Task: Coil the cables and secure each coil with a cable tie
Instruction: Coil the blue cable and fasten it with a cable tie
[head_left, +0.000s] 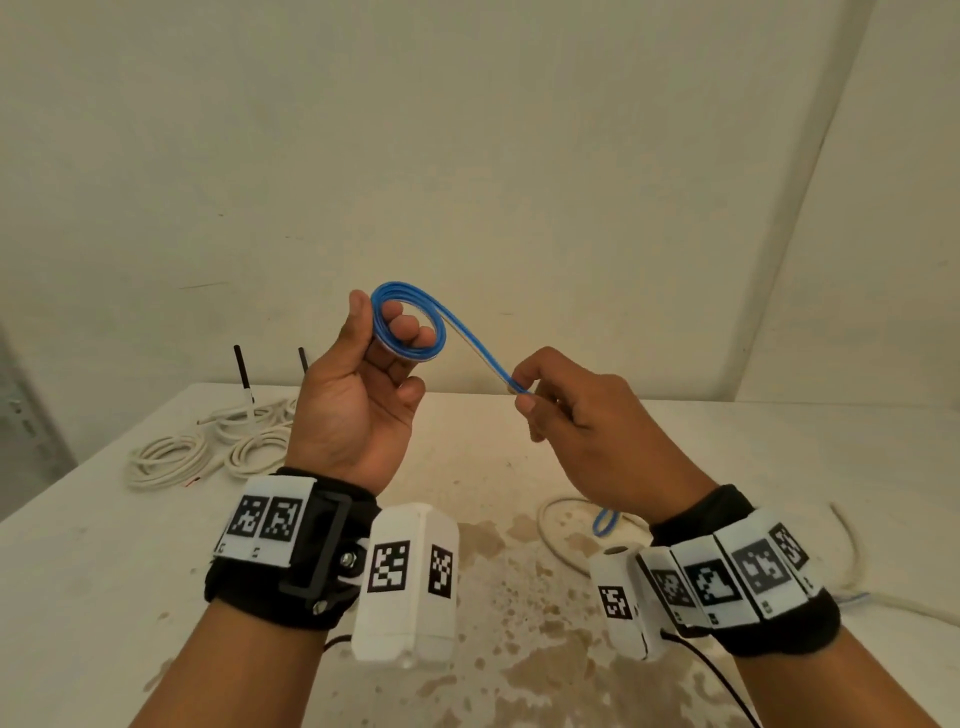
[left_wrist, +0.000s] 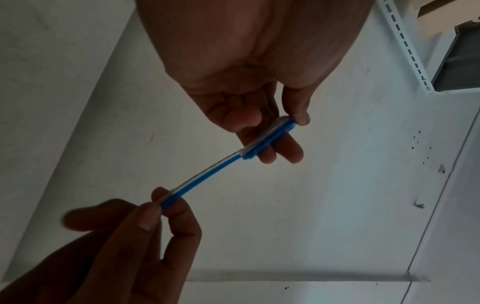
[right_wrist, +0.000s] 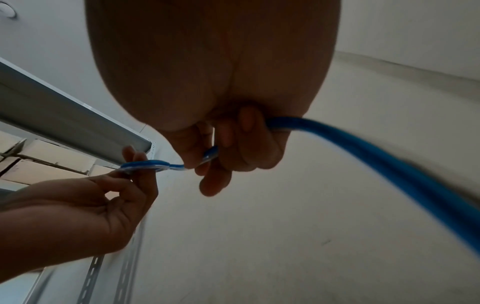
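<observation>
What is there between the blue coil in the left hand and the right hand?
Only a straight stretch of the same blue cable, running from the coil to the right hand; the head view shows it.

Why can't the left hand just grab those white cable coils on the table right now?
Probably not yet: the left hand is raised above the table, gripping the blue cable. The white coils lie uncovered, so once it lets go, nothing blocks them.

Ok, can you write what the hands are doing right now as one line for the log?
step: coiling | left hand: holds blue cable coil | right hand: pinches cable tail | white coils: on table | tie: not seen
</observation>
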